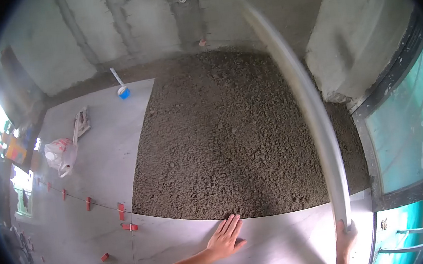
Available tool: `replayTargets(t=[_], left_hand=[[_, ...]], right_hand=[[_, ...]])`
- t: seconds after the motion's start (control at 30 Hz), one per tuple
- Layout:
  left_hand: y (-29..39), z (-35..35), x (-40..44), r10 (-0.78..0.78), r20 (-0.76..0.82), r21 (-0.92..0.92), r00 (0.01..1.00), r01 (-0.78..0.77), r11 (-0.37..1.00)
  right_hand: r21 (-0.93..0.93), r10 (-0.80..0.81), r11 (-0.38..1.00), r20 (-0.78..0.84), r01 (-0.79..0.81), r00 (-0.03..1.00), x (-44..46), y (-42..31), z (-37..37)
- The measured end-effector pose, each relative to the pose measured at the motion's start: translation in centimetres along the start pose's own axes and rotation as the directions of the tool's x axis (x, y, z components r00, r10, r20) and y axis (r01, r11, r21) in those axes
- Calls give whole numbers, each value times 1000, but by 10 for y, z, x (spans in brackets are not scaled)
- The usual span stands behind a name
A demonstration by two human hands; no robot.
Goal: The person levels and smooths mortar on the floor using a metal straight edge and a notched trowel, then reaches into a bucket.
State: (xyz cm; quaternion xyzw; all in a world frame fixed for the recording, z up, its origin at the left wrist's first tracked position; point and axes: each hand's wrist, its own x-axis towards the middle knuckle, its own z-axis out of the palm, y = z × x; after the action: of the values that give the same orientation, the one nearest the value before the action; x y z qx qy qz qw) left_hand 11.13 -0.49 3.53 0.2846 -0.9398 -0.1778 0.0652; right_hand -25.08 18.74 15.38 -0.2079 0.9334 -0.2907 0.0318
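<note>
My left hand (pixel 226 237) lies flat on a pale marbled floor tile (pixel 181 236), its fingers stretched out to the tile's far edge. Beyond that edge spreads a bed of rough grey-brown mortar (pixel 217 141). At the lower right my right hand (pixel 345 239) is closed round the near end of a long, pale straightedge (pixel 316 111). The bar slants up over the right part of the mortar toward the back wall, and its far end looks blurred. I cannot tell whether the bar touches the mortar.
Red tile-levelling wedges (pixel 122 211) line the tile joints at left. On the left tiles are a plastic bag (pixel 61 154), a pale tool (pixel 81 123) and a blue cup with a white handle (pixel 123 92). A dark-framed window (pixel 409 118) stands at right, a bare cement wall (pixel 150 26) behind.
</note>
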Motion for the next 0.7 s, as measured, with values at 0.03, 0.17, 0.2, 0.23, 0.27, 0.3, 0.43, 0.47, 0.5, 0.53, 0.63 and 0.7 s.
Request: replayTargets(t=[0.03,0.17,0.2,0.23,0.27,0.3,0.43,0.47,0.5,0.53,0.63,0.7], left_hand=[[1,2,3,9,-9,-11,1000,-9,1000],[1,4,7,25,-75,-132,997,-35,991],[4,2,10,30,-131,-176,991,-53,983],[10,-3,14,31,-187,-219,982,-72,973],[15,-8,21,31,-232,-265,972,-94,960],[25,-21,32,-41,-174,-435,984,-39,900],[46,-53,92,-153,166,-828,974,222,515],[49,-57,107,-205,169,-826,964,252,505],[53,-62,121,-255,170,-823,952,280,495],[54,-68,135,-304,170,-820,937,306,484],[49,-87,161,-492,177,-872,852,368,324],[46,-88,164,-652,-19,-777,758,400,487]], right_hand=[[-7,39,999,-17,-39,999,3,-16,-8],[-26,-110,994,-174,108,979,12,-13,-12],[-24,-15,1000,-67,13,998,9,-23,-18],[73,-24,997,-15,25,1000,9,-19,-11],[166,-36,986,40,29,999,6,-6,-3],[257,-50,966,95,24,994,2,8,7],[206,-132,971,42,121,990,-32,50,77],[163,-135,981,196,103,971,-42,10,67],[118,-129,989,345,93,930,-48,-33,57],[67,-157,988,393,143,906,-48,-41,62],[67,-329,936,509,345,795,-51,-89,63],[164,-566,806,492,568,662,-55,-119,60]])
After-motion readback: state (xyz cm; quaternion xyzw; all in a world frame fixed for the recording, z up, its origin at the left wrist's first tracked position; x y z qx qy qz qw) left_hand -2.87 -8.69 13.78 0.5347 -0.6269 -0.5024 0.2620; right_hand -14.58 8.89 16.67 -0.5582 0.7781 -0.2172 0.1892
